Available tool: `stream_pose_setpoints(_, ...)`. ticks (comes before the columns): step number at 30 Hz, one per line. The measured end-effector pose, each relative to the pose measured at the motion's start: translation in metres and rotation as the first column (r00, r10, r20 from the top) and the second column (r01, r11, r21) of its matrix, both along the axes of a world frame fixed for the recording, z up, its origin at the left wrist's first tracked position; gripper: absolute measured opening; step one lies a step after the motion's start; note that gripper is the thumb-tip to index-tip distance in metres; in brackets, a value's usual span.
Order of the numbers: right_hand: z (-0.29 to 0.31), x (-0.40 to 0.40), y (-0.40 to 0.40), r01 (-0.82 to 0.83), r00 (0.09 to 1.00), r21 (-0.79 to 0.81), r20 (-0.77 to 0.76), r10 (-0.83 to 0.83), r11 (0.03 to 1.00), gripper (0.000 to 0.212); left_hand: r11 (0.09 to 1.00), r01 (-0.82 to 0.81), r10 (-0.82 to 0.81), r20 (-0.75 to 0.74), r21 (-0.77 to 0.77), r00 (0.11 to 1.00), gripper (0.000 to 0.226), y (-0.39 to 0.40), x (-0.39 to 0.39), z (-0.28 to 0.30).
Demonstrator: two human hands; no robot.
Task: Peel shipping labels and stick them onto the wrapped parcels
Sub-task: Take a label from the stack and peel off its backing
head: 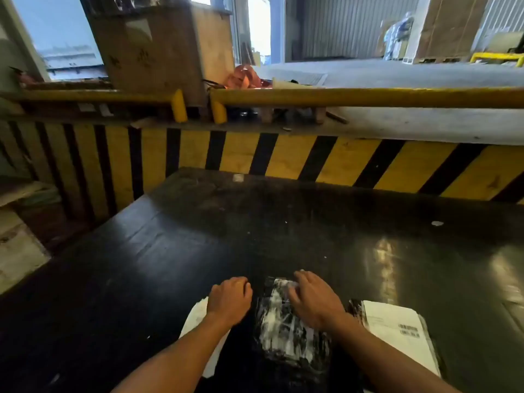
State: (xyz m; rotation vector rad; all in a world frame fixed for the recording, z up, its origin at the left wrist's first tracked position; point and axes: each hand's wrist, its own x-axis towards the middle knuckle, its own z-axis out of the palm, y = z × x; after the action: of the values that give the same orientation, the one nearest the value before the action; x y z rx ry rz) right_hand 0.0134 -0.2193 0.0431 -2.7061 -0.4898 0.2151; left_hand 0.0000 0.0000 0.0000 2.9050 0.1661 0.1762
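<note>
a black wrapped parcel (292,327) lies on the dark table (198,251), close to the person. its long side runs away from the person, tipped a little to the left. shiny white marks cover it, too blurry to read. the right hand (314,299) rests flat on its far end, fingers spread. the left hand (230,299) is curled loosely on a white sheet (195,316) just left of the parcel. on the right lies a white label (397,330) with a barcode; its words are too small to read.
</note>
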Motion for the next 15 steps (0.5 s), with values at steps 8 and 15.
stream_pose_setpoints(8,-0.022,-0.007,0.014,-0.054,0.996,-0.109,0.06,0.061,0.993,0.06,0.952,-0.306,0.299,-0.229,0.005,0.926,0.063,0.056,-0.053,-0.064)
stream_pose_setpoints(15,-0.038,-0.011,0.011,-0.038,0.993,-0.104,0.111,0.049,0.994,0.066,0.846,-0.518,0.448,-0.356,-0.126,0.82,0.093,0.064,-0.057,-0.076)
